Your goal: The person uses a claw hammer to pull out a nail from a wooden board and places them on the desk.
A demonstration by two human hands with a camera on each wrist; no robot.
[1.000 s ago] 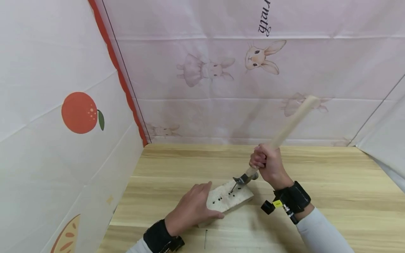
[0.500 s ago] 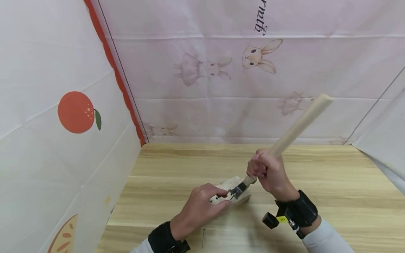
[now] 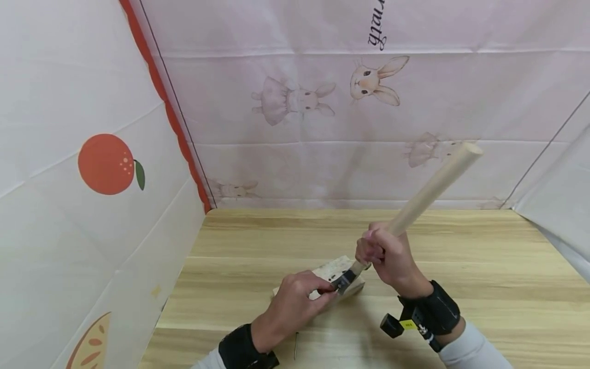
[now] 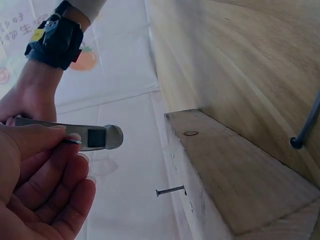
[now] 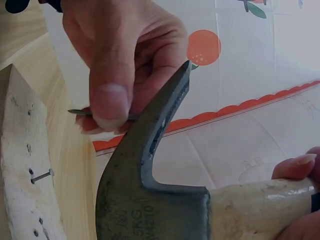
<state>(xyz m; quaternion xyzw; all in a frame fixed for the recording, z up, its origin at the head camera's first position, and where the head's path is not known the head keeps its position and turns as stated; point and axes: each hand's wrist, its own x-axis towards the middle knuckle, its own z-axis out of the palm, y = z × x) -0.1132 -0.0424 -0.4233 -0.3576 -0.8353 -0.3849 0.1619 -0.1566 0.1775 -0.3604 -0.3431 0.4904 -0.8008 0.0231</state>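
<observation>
My right hand (image 3: pixel 384 256) grips the pale wooden handle of a claw hammer (image 5: pixel 135 185) close below its steel head. The handle's long end slants up to the right in the head view. Between the thumb and fingers of my left hand (image 3: pixel 295 302) a dark nail (image 5: pixel 77 112) is pinched, right at the hammer's claw. Below both hands a wooden block (image 3: pixel 338 266) lies on the table, partly covered by the left hand and hammer head. Several dark holes mark its face. One nail (image 5: pixel 42 176) juts out of that face.
A loose nail (image 3: pixel 296 346) lies on the wooden table (image 3: pixel 239 246) near the front, left of centre. Printed cloth walls stand behind (image 3: pixel 295 169) and to the left of the table. Each wrist wears a black strap with a camera.
My left hand has left the block's near end and moved right to the hammer's claw, where it pinches a nail. The hammer head has come slightly down and left, its handle swinging rightward.
</observation>
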